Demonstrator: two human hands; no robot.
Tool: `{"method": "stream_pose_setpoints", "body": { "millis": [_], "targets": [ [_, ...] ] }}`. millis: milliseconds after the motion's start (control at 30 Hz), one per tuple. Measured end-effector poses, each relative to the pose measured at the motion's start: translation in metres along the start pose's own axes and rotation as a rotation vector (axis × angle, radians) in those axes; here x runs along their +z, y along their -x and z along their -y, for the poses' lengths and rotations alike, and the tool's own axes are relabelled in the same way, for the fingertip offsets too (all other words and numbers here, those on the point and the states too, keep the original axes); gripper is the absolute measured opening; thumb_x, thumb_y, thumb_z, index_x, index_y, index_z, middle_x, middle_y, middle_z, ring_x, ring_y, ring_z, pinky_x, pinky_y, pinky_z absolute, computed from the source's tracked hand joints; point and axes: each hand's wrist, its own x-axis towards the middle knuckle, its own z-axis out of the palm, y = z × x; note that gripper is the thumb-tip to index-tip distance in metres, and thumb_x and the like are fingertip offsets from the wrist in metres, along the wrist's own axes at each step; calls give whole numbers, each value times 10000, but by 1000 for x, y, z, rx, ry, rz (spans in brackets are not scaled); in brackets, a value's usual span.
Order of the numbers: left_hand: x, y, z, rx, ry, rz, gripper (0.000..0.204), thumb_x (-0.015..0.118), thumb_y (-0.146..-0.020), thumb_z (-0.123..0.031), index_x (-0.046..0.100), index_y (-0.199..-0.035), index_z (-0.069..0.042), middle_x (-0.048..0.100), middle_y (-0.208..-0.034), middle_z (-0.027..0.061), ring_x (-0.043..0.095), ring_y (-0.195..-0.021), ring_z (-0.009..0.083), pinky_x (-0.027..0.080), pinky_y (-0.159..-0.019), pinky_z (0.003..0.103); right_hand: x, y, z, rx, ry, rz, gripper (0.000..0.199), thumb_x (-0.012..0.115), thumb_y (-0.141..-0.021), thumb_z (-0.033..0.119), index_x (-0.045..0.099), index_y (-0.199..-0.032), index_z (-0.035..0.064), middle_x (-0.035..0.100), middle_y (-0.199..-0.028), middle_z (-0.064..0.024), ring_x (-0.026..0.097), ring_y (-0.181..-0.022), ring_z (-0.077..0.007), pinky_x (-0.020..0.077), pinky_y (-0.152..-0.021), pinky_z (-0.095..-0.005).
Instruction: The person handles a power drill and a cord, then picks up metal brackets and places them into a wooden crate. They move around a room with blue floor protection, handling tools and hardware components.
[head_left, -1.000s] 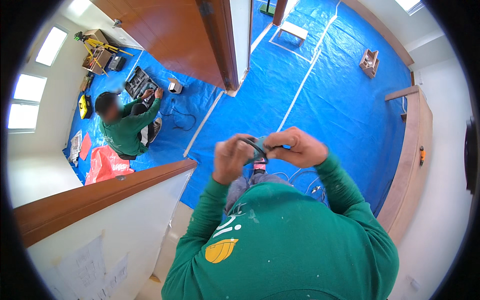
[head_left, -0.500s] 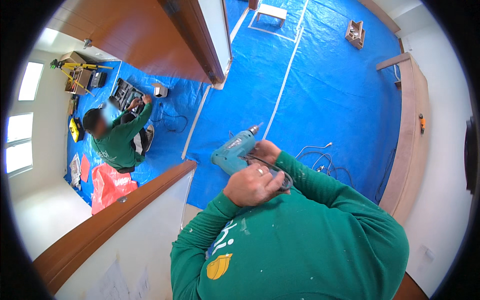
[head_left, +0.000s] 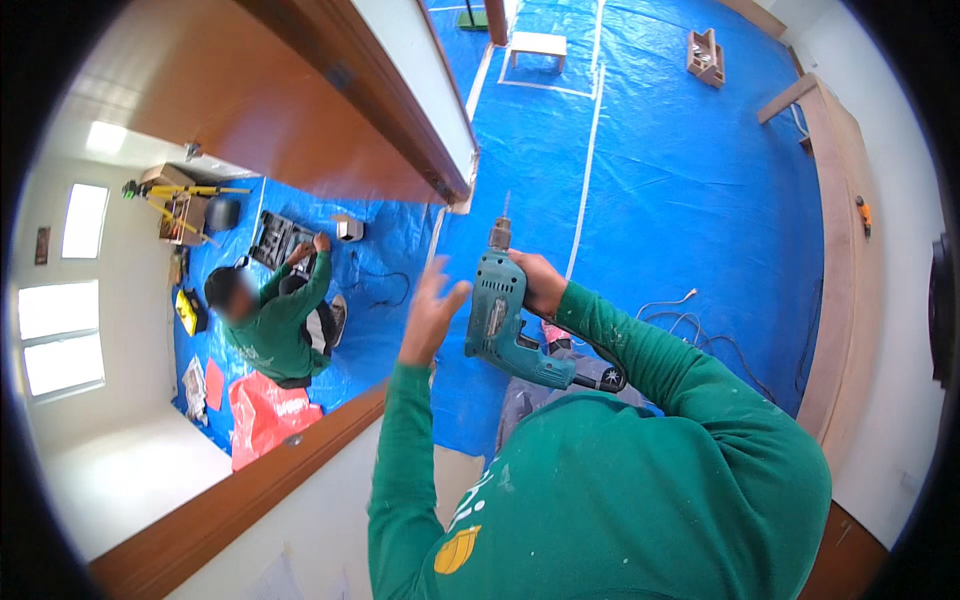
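Observation:
A teal power drill (head_left: 497, 308) with a metal chuck (head_left: 500, 235) and a thin bit is in front of my chest. Its bit points away from me, and the handle slants back toward my right side. My right hand (head_left: 540, 284) grips the drill's body just behind the chuck, its fingers partly hidden behind the tool. Just left of the drill, my left hand (head_left: 432, 312) is raised and open, apart from the tool, with the fingers slightly blurred.
Blue sheeting (head_left: 680, 180) covers the floor. At left, a person in green (head_left: 275, 335) crouches by a tool case (head_left: 275, 240). A wooden door (head_left: 250, 120) stands at upper left. Cables (head_left: 690, 320) lie at right, near a long wooden panel (head_left: 835, 250). Farther off are a small table (head_left: 538, 44) and a wooden box (head_left: 706, 58).
My left hand has come off the drill's handle end and opened to its left. The drill has turned, its bit now pointing straight away from me. My right hand keeps hold of it.

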Motion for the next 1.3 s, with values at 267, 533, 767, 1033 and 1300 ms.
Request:
{"method": "stream_pose_setpoints", "body": {
  "millis": [267, 533, 767, 1033, 1300],
  "targets": [
    [43, 57, 87, -347, 815, 120, 615, 729, -931, -249, 459, -1440, -32, 649, -1238, 137, 704, -998, 214, 602, -848, 353, 19, 23, -40, -376, 1272, -355, 247, 491, -1049, 286, 592, -1079, 63, 706, -915, -237, 682, -841, -438, 519, -730, -543],
    [34, 60, 69, -246, 541, -131, 557, 795, -893, -231, 526, -1329, -13, 706, -1100, 120, 720, -882, 199, 575, -758, 315, -37, 25, 31, -723, 1825, -329, 185, 542, -1027, 251, 582, -1061, 73, 720, -824, -153, 705, -752, -377, 538, -672, -486],
    [53, 56, 20, -56, -259, -352, 671, 806, -864, -371, 512, -1327, 16, 687, -1096, 182, 700, -929, 316, 547, -807, 428, 35, 55, 3, -430, 959, -63, 138, 629, -992, 119, 544, -957, 16, 685, -803, -135, 699, -740, -217, 528, -668, -375],
    [60, 65, 27, 34, -554, -447, 691, 765, -874, -403, 492, -1375, -14, 627, -1202, 212, 668, -1031, 412, 561, -775, 490, 42, 70, 15, -299, 760, 54, 131, 609, -1025, 133, 537, -974, 36, 650, -843, -45, 662, -786, -161, 512, -738, -330],
    [73, 71, 37, 99, -596, -407, 677, 789, -858, -327, 491, -1370, 1, 610, -1185, 210, 661, -1028, 414, 572, -772, 475, 29, 73, 4, -128, 368, -16, 87, 600, -1043, 186, 566, -1012, 112, 624, -873, -13, 626, -839, -138, 482, -800, -335]
  ]
}}
